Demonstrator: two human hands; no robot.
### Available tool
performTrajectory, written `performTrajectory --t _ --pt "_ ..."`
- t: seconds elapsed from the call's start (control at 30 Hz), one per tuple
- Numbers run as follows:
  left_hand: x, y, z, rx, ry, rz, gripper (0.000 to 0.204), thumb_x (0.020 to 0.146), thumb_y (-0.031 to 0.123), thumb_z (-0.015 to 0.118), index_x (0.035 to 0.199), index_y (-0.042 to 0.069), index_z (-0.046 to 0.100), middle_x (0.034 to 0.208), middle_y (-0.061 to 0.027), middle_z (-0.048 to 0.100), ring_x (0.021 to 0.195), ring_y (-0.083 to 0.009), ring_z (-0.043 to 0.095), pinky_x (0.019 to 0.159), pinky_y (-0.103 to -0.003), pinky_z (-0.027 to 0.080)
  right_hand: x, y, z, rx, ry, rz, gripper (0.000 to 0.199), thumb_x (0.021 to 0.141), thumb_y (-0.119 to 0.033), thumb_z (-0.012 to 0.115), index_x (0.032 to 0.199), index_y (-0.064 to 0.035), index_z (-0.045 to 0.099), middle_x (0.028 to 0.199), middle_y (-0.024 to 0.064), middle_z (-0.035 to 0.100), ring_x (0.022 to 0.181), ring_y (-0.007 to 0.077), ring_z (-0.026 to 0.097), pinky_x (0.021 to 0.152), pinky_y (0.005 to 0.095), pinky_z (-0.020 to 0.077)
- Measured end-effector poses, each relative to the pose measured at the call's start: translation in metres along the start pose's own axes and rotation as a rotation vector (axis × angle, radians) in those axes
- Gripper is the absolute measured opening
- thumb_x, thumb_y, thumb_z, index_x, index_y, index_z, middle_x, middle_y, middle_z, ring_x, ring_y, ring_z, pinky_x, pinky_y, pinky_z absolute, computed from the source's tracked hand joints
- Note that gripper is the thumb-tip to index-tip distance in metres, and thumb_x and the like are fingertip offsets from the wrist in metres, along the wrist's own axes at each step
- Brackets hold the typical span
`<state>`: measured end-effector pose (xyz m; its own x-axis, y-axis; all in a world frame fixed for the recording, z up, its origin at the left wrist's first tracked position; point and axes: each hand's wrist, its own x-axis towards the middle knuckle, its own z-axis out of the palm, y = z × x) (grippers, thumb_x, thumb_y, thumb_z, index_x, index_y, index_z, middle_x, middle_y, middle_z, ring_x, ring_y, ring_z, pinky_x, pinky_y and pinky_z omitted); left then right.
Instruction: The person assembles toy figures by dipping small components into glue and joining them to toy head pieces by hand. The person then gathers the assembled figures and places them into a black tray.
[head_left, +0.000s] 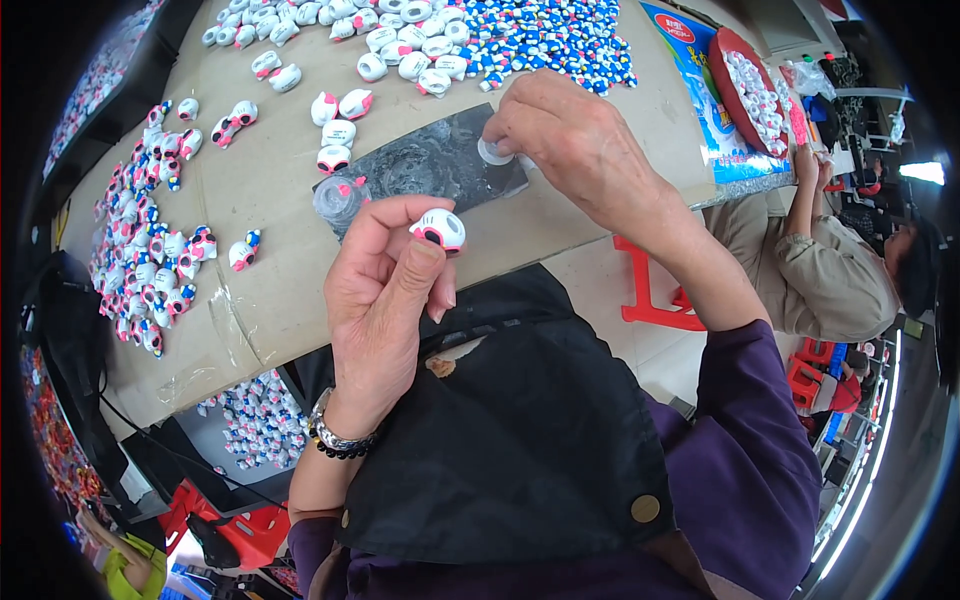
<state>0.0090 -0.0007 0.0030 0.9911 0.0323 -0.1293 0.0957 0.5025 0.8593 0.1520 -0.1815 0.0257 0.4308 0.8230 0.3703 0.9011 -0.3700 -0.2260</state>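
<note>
My left hand (385, 290) pinches a small white toy head (437, 231) with pink-rimmed dark glasses between thumb and fingers, above the table's near edge. Over the right end of a dark grey smeared board (425, 160), my right hand (575, 135) has its fingers pressed together at a small round white dish (494, 152). What those fingertips hold, if anything, is hidden. Several tiny pink pieces (352, 187) lie by a round translucent dish (338, 203) at the board's left end. Just beyond stand several white heads (338, 133), some with pink parts.
White heads (415, 45) and blue-and-white pieces (545, 40) are heaped at the back. Assembled figures (150, 250) crowd the left side of the table (270, 240). At right, a person (835, 255) sits near a red tray (722, 85). A red stool (650, 290) stands beside the table.
</note>
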Motion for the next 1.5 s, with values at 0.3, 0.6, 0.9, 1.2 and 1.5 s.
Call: performTrajectory --t 0.3,0.6,0.9,1.2,1.5 --pt "0.014 0.002 0.008 0.081 0.0 0.064 0.025 0.098 0.017 0.054 0.117 0.0 0.052 0.081 -0.0001 0.057 0.062 -0.0034 0.048 0.053 -0.018 0.037 -0.002 0.001 -0.004 0.061 0.082 0.039 0.013 0.076 0.004 0.064 0.088 -0.002 0.065 0.08 0.0079 0.06 0.078 0.0231 0.061 0.068 0.0319 0.0497" --pt "0.027 -0.004 0.021 0.047 0.034 0.086 0.021 0.099 0.014 0.052 0.115 0.001 0.051 0.079 -0.0017 0.057 0.061 -0.0053 0.05 0.053 -0.02 0.038 -0.01 -0.008 -0.001 0.949 0.29 0.756 0.01 0.085 0.001 0.065 0.095 0.0027 0.068 0.086 0.0053 0.067 0.072 0.0098 0.06 0.065 0.0227 0.0489" --pt "0.032 -0.009 0.023 0.109 0.013 0.124 0.018 0.099 0.014 0.052 0.112 0.001 0.05 0.078 -0.0013 0.057 0.062 -0.0047 0.05 0.053 -0.019 0.038 -0.008 -0.035 -0.006 0.97 0.455 0.515 0.007 0.081 0.004 0.068 0.088 0.003 0.069 0.078 0.0037 0.063 0.071 0.0084 0.059 0.061 0.0212 0.0473" --pt "0.024 -0.008 0.021 0.39 0.031 0.287 0.014 0.095 0.007 0.058 0.104 -0.001 0.053 0.081 -0.0034 0.062 0.063 -0.0044 0.053 0.054 -0.018 0.043 -0.009 -0.049 -0.008 0.693 0.384 0.389 0.009 0.074 0.004 0.072 0.081 0.0006 0.069 0.073 0.0058 0.059 0.065 0.0128 0.057 0.056 0.0254 0.0441" --pt "-0.003 -0.002 0.001 0.593 0.083 0.326 0.014 0.091 0.003 0.063 0.101 -0.004 0.057 0.078 -0.0051 0.063 0.064 -0.0068 0.058 0.058 -0.02 0.047 -0.009 -0.064 0.009 0.742 0.32 0.235 0.014 0.073 0.003 0.074 0.086 -0.0015 0.07 0.079 0.0069 0.062 0.069 0.0163 0.058 0.06 0.0268 0.0445"
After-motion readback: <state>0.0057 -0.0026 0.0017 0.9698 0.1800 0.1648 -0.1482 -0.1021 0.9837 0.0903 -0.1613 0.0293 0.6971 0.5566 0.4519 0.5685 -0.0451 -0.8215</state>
